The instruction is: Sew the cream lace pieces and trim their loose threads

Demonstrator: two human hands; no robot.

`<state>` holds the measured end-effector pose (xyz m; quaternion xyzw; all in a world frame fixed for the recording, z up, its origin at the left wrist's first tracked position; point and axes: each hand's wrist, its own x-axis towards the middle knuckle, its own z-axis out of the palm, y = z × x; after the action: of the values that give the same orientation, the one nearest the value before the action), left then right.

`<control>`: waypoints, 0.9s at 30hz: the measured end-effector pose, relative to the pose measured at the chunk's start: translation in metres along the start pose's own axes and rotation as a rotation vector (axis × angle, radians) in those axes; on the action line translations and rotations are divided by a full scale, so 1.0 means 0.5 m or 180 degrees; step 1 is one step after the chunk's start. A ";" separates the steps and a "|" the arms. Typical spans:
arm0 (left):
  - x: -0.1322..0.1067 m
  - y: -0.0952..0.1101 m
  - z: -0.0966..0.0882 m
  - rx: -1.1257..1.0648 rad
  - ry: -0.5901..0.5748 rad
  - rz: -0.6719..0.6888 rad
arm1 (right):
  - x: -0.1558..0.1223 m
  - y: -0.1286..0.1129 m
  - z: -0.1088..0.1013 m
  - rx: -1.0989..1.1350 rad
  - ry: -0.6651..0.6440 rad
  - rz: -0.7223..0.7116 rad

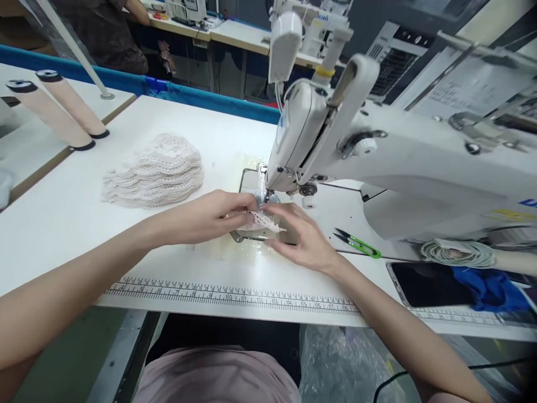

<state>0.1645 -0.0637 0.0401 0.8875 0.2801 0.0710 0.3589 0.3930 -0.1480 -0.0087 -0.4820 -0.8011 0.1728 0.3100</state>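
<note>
A small piece of white lace point(262, 222) lies at the needle plate of the white sewing machine point(293, 134), just in front of the presser foot. My left hand point(224, 215) is closed on the lace's left side, its fingertips bent close to the foot. On the other side, my right hand point(300, 232) has thumb and fingers apart around the lace's right end; its index fingertip reaches near the foot. A stack of cream lace pieces point(155, 170) sits on the white table to the left of the machine.
Green-handled thread snips point(358, 243) lie right of my right hand. Farther right are a phone point(430, 284), a blue cloth point(493, 288) and a coil of cord point(457, 253). Two thread cones point(54, 115) lie at the left. A printed ruler point(235, 296) runs along the front edge. Another person point(103, 36) sits behind.
</note>
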 end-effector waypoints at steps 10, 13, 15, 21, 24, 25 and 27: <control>-0.113 0.004 0.015 -0.1782 -0.0137 -0.0317 | -0.005 -0.131 0.000 0.1765 -0.0271 0.1457; -0.134 0.022 0.035 -0.2013 -0.0084 -0.0384 | -0.015 -0.165 0.010 0.1653 -0.0297 0.1507; -0.142 0.037 0.048 -0.1994 0.0102 -0.0360 | -0.018 -0.187 0.015 0.1596 -0.0319 0.1546; -0.168 0.056 0.077 -0.2296 0.0537 -0.0100 | -0.036 -0.231 0.012 0.1743 -0.0269 0.1495; -0.187 0.057 0.082 -0.2457 0.0687 -0.0015 | -0.052 -0.245 0.013 0.1801 -0.0203 0.1460; -0.192 0.058 0.083 -0.2462 0.0709 -0.0003 | -0.058 -0.250 0.014 0.1831 -0.0184 0.1446; -0.203 0.059 0.086 -0.2447 0.0769 0.0026 | -0.067 -0.257 0.020 0.1905 -0.0160 0.1441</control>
<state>0.1072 -0.1622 0.0361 0.6750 0.2698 0.2759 0.6289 0.3122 -0.2383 0.0470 -0.5305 -0.5957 0.4752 0.3713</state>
